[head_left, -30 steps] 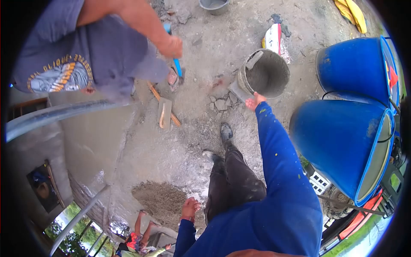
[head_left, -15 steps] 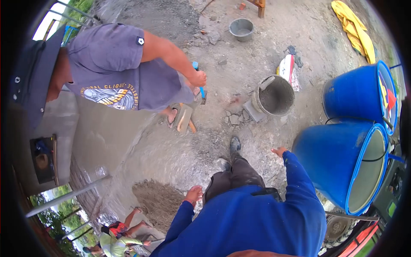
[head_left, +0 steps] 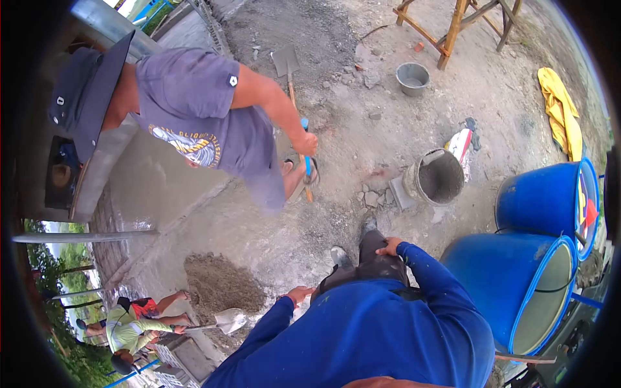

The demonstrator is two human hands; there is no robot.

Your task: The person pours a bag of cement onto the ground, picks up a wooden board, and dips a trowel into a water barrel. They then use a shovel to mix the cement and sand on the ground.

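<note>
Receding since the earlier frame, the mortar bucket (head_left: 435, 176) is standing ahead of me, beside rubble (head_left: 370, 197); my right hand (head_left: 390, 246) is resting slack on my knee (head_left: 362, 266), left hand (head_left: 301, 294) hanging released, both holding nothing; risk: stumbling on rubble, tipping it.

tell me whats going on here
The person in blue sleeves holds nothing: right hand rests on the knee, left hand sits by the thigh. A bucket stands ahead on the ground. A co-worker in a grey shirt bends over, gripping a blue-handled tool. Two blue barrels stand to the right.
</note>
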